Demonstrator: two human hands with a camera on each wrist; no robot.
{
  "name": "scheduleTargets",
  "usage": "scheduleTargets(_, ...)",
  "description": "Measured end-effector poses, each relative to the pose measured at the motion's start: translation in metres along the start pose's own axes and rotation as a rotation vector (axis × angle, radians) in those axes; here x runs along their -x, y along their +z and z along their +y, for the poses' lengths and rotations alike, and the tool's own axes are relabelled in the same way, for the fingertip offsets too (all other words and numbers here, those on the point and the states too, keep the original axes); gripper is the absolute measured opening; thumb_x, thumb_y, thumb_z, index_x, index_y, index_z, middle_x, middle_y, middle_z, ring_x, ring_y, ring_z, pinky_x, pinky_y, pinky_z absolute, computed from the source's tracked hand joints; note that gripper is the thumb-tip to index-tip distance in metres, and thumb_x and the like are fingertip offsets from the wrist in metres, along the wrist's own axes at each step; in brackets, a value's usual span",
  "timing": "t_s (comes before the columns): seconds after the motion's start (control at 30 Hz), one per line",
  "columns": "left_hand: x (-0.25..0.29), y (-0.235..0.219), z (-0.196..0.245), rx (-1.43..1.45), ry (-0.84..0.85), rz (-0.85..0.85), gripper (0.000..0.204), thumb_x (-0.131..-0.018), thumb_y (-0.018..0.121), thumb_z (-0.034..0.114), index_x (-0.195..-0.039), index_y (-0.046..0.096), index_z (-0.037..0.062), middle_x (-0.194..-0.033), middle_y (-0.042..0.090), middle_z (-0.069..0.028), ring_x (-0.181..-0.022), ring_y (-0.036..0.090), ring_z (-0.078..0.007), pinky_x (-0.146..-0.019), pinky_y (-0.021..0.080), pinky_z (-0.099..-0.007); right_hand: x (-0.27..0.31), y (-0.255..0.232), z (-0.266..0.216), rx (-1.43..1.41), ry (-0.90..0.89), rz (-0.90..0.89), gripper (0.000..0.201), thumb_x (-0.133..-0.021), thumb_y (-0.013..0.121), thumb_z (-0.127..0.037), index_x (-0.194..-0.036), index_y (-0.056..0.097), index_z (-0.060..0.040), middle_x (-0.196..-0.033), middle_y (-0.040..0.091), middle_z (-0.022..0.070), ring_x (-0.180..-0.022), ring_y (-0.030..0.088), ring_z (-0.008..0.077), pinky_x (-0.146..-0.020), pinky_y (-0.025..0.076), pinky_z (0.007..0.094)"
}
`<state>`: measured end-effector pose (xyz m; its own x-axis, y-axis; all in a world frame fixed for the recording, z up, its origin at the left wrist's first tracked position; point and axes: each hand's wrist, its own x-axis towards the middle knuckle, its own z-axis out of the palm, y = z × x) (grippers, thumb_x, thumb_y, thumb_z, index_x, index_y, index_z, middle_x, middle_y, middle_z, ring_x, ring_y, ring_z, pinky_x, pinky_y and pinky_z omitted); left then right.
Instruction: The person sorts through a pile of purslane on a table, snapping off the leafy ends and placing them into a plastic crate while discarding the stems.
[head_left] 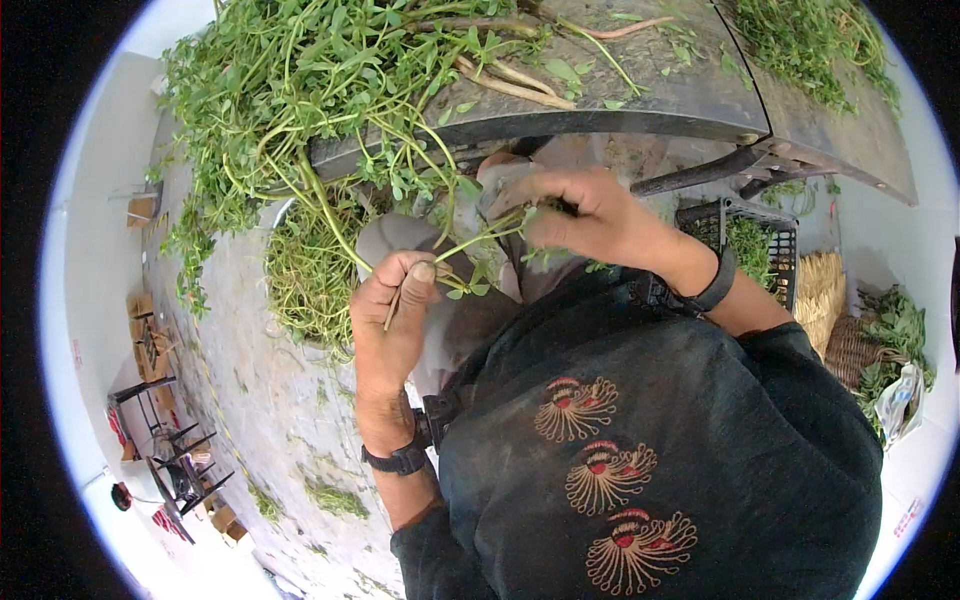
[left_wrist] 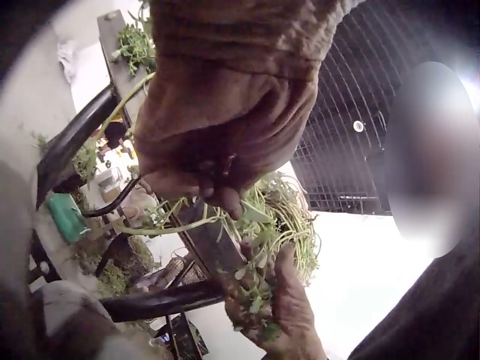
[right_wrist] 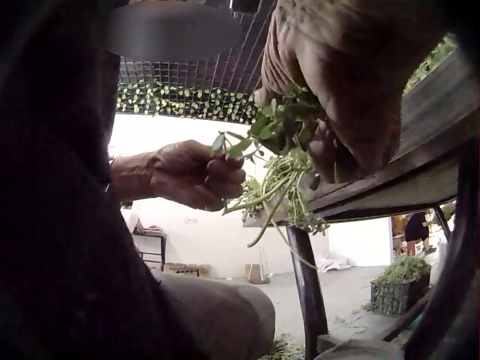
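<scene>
My left hand pinches a thin green plant stem between thumb and fingers, and a cut end sticks out below the thumb. The stem runs up to the right toward my right hand, whose curled fingers hold leafy sprigs, small rounded leaves like purslane. In the right wrist view the left hand grips close beside those leaves. Behind both hands, a large heap of the same greens covers the table and trails over its edge. The right hand's fingertips are partly hidden in the head view.
Below the table edge stands a tub of stems. At the right are a black crate with greens and a woven basket. More greens lie on the second table section. Scraps are scattered over the floor.
</scene>
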<state>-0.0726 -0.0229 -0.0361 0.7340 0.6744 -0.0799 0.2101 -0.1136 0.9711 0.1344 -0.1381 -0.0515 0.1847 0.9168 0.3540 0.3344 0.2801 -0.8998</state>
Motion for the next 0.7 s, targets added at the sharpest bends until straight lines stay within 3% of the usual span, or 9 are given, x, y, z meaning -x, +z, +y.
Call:
scheduleTargets(0.03, 0.0, 0.0, 0.001, 0.039, -0.001, -0.003, 0.02, -0.091, 0.055, 0.021, -0.089, 0.061, 0.0027, -0.072, 0.057, 0.0017, -0.063, 0.047, -0.0059, -0.058, 0.038, -0.0206, 0.002, 0.005, 0.005, -0.005, 0.018, -0.036, 0.022, -0.081, 0.067, -0.017, -0.094, 0.061, -0.002, -0.075, 0.062, 0.0049, -0.065, 0.057, 0.013, -0.057, 0.043, 0.0311)
scheduleTargets(0.17, 0.0, -0.003, 0.0, 0.021, -0.034, -0.019, 0.017, -0.091, 0.056, 0.019, -0.092, 0.062, 0.0032, -0.074, 0.059, 0.0011, -0.065, 0.048, -0.0065, -0.06, 0.039, -0.0212, 0.009, 0.013, 0.013, 0.078, 0.098, -0.188, 0.018, -0.081, 0.067, -0.017, -0.085, 0.061, -0.0008, -0.068, 0.056, 0.0113, -0.059, 0.054, 0.0219, -0.056, 0.041, 0.0323)
scheduleTargets(0.27, 0.001, 0.006, 0.008, -0.073, 0.079, -0.026, 0.011, -0.087, 0.059, 0.009, -0.093, 0.062, 0.0006, -0.072, 0.06, -0.0008, -0.068, 0.052, -0.0103, -0.064, 0.043, -0.0231, 0.01, 0.013, 0.016, 0.132, 0.115, -0.228, 0.018, -0.082, 0.066, -0.018, -0.083, 0.061, -0.0003, -0.066, 0.055, 0.011, -0.058, 0.054, 0.0222, -0.055, 0.041, 0.0318)
scheduleTargets(0.33, 0.001, 0.015, 0.017, -0.306, 0.347, -0.002, 0.01, -0.083, 0.061, 0.006, -0.091, 0.062, 0.0006, -0.072, 0.061, -0.0055, -0.067, 0.055, -0.0172, -0.065, 0.044, -0.0268, 0.01, 0.014, 0.011, 0.082, 0.12, -0.243, 0.019, -0.083, 0.064, -0.022, -0.086, 0.063, -0.0031, -0.065, 0.054, 0.0146, -0.055, 0.05, 0.0232, -0.053, 0.04, 0.0325)
scheduleTargets(0.5, 0.003, 0.013, 0.013, -0.366, 0.277, -0.025, 0.005, -0.081, 0.063, 0.005, -0.084, 0.063, 0.0013, -0.069, 0.058, -0.0093, -0.064, 0.053, -0.0237, -0.062, 0.042, -0.0303, 0.007, 0.011, 0.0, 0.069, 0.046, -0.242, 0.021, -0.085, 0.061, -0.025, -0.086, 0.064, -0.0044, -0.066, 0.054, 0.0179, -0.052, 0.049, 0.0254, -0.051, 0.04, 0.0341)
scheduleTargets(0.57, 0.002, 0.014, 0.008, -0.374, 0.241, 0.018, 0.005, -0.08, 0.064, 0.006, -0.081, 0.063, 0.0014, -0.068, 0.058, -0.01, -0.063, 0.052, -0.0247, -0.061, 0.042, -0.0311, 0.006, 0.004, -0.022, 0.059, 0.188, -0.444, 0.025, -0.086, 0.059, -0.026, -0.079, 0.061, -0.0025, -0.065, 0.055, 0.0169, -0.055, 0.053, 0.0291, -0.052, 0.041, 0.036)
scheduleTargets(0.6, 0.001, 0.018, 0.005, -0.352, 0.295, -0.01, 0.005, -0.08, 0.064, 0.006, -0.08, 0.062, 0.0015, -0.068, 0.058, -0.0101, -0.062, 0.052, -0.0248, -0.06, 0.042, -0.0313, 0.009, 0.013, -0.016, 0.098, -0.058, -0.437, 0.027, -0.087, 0.056, -0.024, -0.073, 0.057, -0.0015, -0.064, 0.055, 0.0156, -0.06, 0.056, 0.0316, -0.054, 0.042, 0.0375)
scheduleTargets(0.67, 0.001, 0.021, 0.004, -0.331, 0.344, -0.045, 0.006, -0.08, 0.065, 0.007, -0.079, 0.062, 0.0015, -0.067, 0.058, -0.0101, -0.061, 0.052, -0.0249, -0.058, 0.041, -0.0314, 0.006, 0.003, -0.031, 0.064, 0.047, -0.621, 0.021, -0.085, 0.055, -0.02, -0.076, 0.049, -0.002, -0.067, 0.05, 0.0137, -0.066, 0.054, 0.0319, -0.057, 0.041, 0.0398)
scheduleTargets(0.7, 0.0, 0.022, 0.004, -0.315, 0.362, -0.063, 0.006, -0.08, 0.065, 0.007, -0.079, 0.062, 0.0014, -0.067, 0.058, -0.009, -0.061, 0.052, -0.0233, -0.059, 0.042, -0.0308, 0.007, 0.0, -0.033, 0.066, 0.045, -0.622, 0.021, -0.085, 0.055, -0.02, -0.076, 0.049, -0.002, -0.067, 0.05, 0.0137, -0.066, 0.054, 0.0319, -0.057, 0.041, 0.0398)
